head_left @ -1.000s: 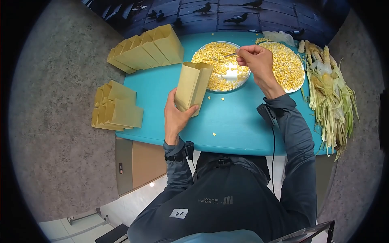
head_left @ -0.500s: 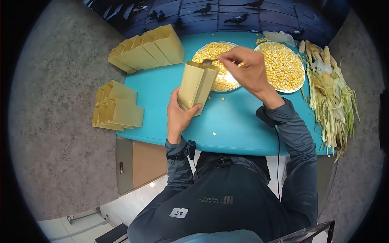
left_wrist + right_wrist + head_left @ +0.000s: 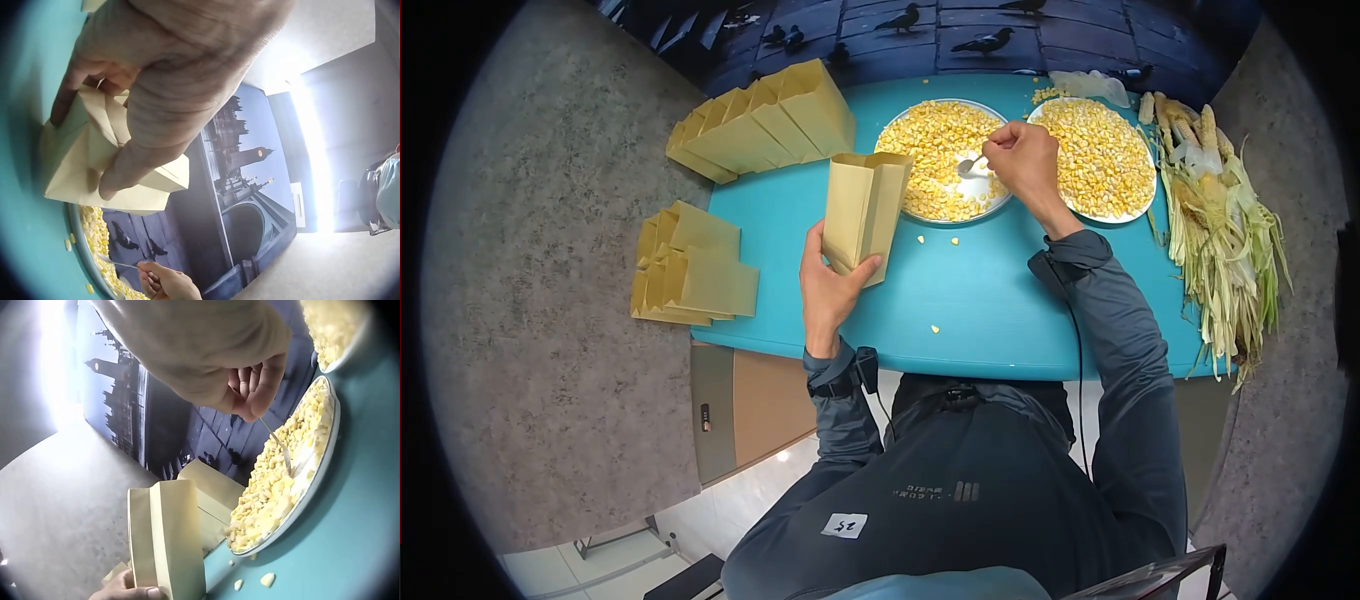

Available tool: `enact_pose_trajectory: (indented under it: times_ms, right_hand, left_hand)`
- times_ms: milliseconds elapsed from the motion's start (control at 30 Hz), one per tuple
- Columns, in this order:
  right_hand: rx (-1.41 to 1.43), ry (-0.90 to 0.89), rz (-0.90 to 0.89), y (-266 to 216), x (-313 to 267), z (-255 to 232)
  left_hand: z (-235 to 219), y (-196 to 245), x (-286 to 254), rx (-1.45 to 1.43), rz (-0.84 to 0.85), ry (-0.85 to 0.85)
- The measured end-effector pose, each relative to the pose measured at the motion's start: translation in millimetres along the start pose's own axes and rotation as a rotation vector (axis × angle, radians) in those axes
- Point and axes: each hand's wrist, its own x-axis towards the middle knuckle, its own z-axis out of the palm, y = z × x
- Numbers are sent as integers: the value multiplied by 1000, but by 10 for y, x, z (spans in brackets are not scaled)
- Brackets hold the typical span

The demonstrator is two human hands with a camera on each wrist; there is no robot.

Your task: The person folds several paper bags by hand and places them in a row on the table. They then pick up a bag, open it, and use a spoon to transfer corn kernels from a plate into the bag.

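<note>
My left hand (image 3: pixel 830 295) grips a tan paper bag (image 3: pixel 865 215) near its bottom, thumb on the near side and fingers round the left. The bag's mouth is open and faces up; its inside is hidden. With thumb and fingertips my right hand (image 3: pixel 1028 170) pinches the handle of a metal spoon (image 3: pixel 968 166). In the right wrist view the spoon (image 3: pixel 287 459) points down into the corn kernels (image 3: pixel 269 494), beside a bare patch of the plate. Those kernels cover most of the left white plate (image 3: pixel 974 188), just right of the bag.
A second plate of corn kernels (image 3: pixel 1095 160) stands to the right. Corn cobs and husks (image 3: pixel 1215 240) lie at the right edge. Upright paper bags (image 3: pixel 770 115) line the back left, with more bags (image 3: pixel 690 265) at the left. Several loose kernels (image 3: pixel 935 329) dot the teal table (image 3: pixel 1000 310).
The right hand brought the spoon from the plate to the bag's mouth, then back over the plate's bare patch. The bag shifted slightly right, then left again, still in the left hand.
</note>
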Motion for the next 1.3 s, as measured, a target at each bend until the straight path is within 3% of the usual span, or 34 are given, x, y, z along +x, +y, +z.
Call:
enact_pose_trajectory:
  times_ms: [233,300,433,500,667,733,767,867,1000,1300]
  right_hand:
    - [89,72,15,25,-9,-83]
    - [-66,79,-54,9,-10,-183]
    - [-96,53,-37,77,-27,-208]
    - [50,11,64,115,-37,-131]
    - [80,8,79,101,-25,99]
    - [314,-108,243,85,-65,210]
    - [370,-146,240,82,-104,252]
    - [543,-146,358,131,-131,368]
    - [568,-151,413,153,-74,276]
    - [603,-91,275,-329,9,-207]
  left_hand:
    - [-120,-3,-57,-61,-11,19]
    - [-165,-11,-63,-83,-21,35]
    - [-224,-84,-57,-75,-54,49]
    - [-199,-98,-52,-88,-51,44]
    - [-134,-18,-81,-93,-47,22]
    - [-138,-29,-84,-81,-47,17]
    - [-133,-30,-87,-73,-50,19]
    - [-131,0,-100,-92,-55,5]
    - [-132,-18,-113,-80,-35,5]
    - [94,-17,14,-26,10,24]
